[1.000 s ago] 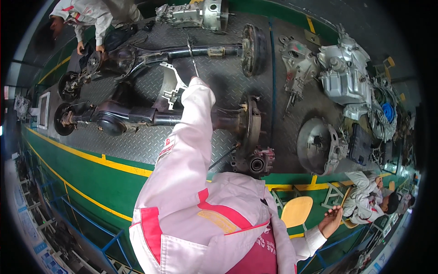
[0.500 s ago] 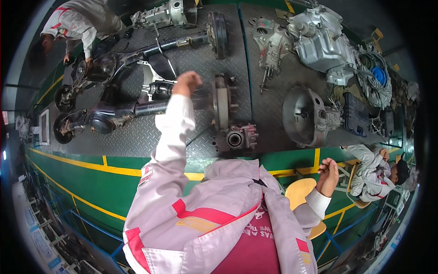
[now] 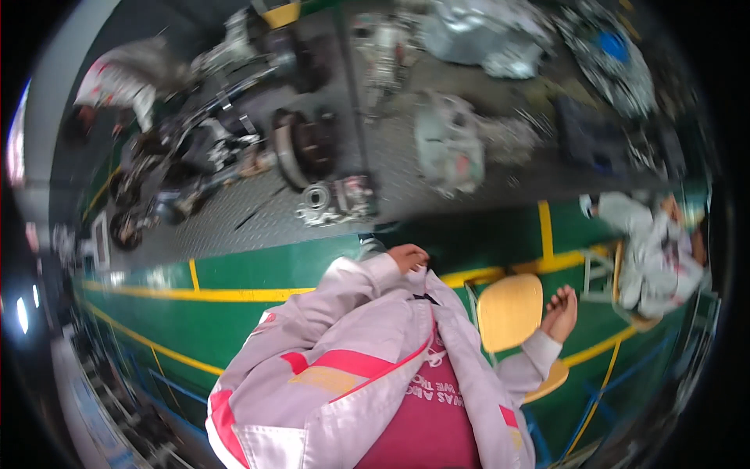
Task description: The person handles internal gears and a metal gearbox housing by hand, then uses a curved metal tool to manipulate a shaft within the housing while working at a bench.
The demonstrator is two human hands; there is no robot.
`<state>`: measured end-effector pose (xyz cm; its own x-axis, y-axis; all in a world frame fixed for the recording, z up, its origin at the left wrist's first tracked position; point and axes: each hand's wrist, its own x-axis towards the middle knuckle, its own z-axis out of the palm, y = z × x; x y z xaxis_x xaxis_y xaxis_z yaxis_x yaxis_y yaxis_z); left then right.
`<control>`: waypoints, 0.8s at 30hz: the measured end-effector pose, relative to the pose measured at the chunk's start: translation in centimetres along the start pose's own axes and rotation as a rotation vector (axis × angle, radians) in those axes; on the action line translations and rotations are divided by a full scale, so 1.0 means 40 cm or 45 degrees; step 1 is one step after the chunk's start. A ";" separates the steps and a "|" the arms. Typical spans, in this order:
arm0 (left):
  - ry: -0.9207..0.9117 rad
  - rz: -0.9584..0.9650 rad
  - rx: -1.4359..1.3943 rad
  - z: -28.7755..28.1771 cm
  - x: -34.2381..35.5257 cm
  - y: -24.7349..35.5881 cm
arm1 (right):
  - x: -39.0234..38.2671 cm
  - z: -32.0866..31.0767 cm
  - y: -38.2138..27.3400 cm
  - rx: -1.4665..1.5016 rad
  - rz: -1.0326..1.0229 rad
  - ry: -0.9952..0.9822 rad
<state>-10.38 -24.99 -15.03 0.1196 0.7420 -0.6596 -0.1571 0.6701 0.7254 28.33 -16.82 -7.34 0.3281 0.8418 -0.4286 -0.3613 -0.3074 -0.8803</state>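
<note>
My left hand (image 3: 408,256) is drawn in against the collar of my pale pink jacket (image 3: 351,352), fingers curled, with nothing visible in it. My right hand (image 3: 561,313) hangs out to the right with fingers spread and empty, just beside the back of a light wooden chair (image 3: 509,311). A small metal hub part (image 3: 336,202) lies on the grey tread-plate floor (image 3: 234,227) beyond my left hand. The whole view is blurred by motion.
Axle assemblies (image 3: 187,164), a brake drum (image 3: 301,144) and gearbox casings (image 3: 449,141) lie across the tread plate. A green floor with yellow lines (image 3: 234,270) borders it. One person in white bends at the upper left (image 3: 125,78); another crouches at the right (image 3: 652,250).
My left arm has pulled back from the axle parts to my chest. My right hand has dropped beside the chair. The view has swung, and the parts now sit farther up.
</note>
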 end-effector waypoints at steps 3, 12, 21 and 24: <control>0.024 0.171 0.252 0.036 0.013 0.006 | -0.005 -0.023 -0.024 0.067 -0.014 0.038; 0.374 0.176 0.230 -0.031 0.165 0.105 | -0.060 -0.063 -0.005 -0.045 0.041 0.154; 0.581 0.622 0.076 -0.002 0.298 0.246 | -0.073 0.024 0.051 -0.279 0.088 0.274; 0.546 0.603 0.022 -0.028 0.337 0.259 | -0.013 0.083 0.079 -0.361 0.134 0.174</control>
<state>-11.51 -8.07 -16.64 -0.3622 0.8876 -0.2845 -0.0808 0.2741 0.9583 24.10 -16.74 -9.22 0.4230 0.7375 -0.5265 -0.1481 -0.5169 -0.8431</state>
